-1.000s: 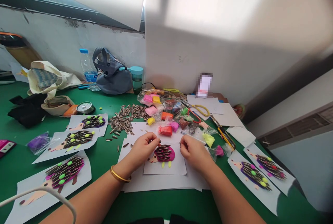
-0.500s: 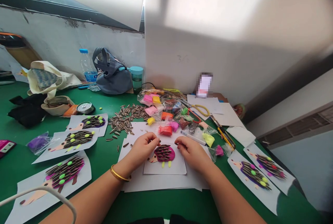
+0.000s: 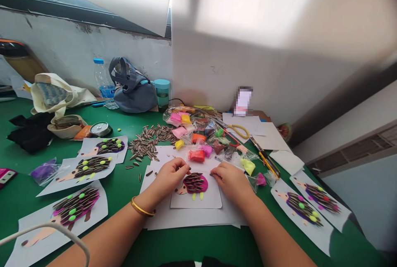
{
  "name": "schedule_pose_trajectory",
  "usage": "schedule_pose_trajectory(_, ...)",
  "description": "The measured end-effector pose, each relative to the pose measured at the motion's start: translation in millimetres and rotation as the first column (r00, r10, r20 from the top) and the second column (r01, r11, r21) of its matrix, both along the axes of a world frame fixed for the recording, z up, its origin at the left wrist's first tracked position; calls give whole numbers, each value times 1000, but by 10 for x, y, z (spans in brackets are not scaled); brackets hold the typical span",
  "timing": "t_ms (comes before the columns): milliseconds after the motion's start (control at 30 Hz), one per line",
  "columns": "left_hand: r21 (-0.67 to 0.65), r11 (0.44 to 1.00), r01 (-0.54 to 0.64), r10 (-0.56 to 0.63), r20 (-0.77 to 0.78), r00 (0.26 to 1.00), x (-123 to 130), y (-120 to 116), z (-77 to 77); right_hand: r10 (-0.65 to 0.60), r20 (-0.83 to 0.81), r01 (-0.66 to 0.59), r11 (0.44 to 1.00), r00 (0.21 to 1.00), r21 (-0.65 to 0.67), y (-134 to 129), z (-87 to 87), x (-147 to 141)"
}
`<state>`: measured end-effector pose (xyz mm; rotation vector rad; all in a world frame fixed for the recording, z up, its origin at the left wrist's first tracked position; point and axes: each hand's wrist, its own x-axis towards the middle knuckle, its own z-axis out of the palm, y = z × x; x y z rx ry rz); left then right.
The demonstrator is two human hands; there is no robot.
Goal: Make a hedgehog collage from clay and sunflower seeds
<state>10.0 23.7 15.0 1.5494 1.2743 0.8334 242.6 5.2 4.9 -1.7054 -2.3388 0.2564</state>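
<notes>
A hedgehog picture (image 3: 194,183) lies on white paper between my hands, with a magenta clay body, several sunflower seeds stuck in its back and two pale yellow feet. My left hand (image 3: 170,179) is at the upper left of the hedgehog, thumb and forefinger pinched on a sunflower seed whose dark tip shows. At the right edge of the card, my right hand (image 3: 232,182) pinches another small dark seed, mostly covered by the fingers. A few loose seeds (image 3: 149,173) lie beside my left wrist, and a seed pile (image 3: 145,145) is behind them.
Several bagged clay pieces (image 3: 196,156) lie beyond the card, with yellow-handled scissors (image 3: 238,131) and a cutter (image 3: 269,164) to their right. Seed hedgehog cards (image 3: 23,240) flank both sides. A grey bag (image 3: 136,95), a water bottle (image 3: 104,80) and a cup (image 3: 161,93) stand by the wall.
My right hand has turned slightly, its fingers curling in closer together at the card's right edge. My left hand stays almost in place, still pinching its seed.
</notes>
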Motion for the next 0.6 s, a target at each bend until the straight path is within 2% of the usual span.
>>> schedule_pose_trajectory(333, -16, 1000, 10, -10, 3, 1000, -1, 3, -13, 75, -235, -81, 997, 969, -13, -12, -40, -98)
schedule_pose_trajectory(600, 10, 1000, -10, 11, -32, 999, 9, 18, -43, 92, -255, -99, 995, 963, -16, -6, -107, -166)
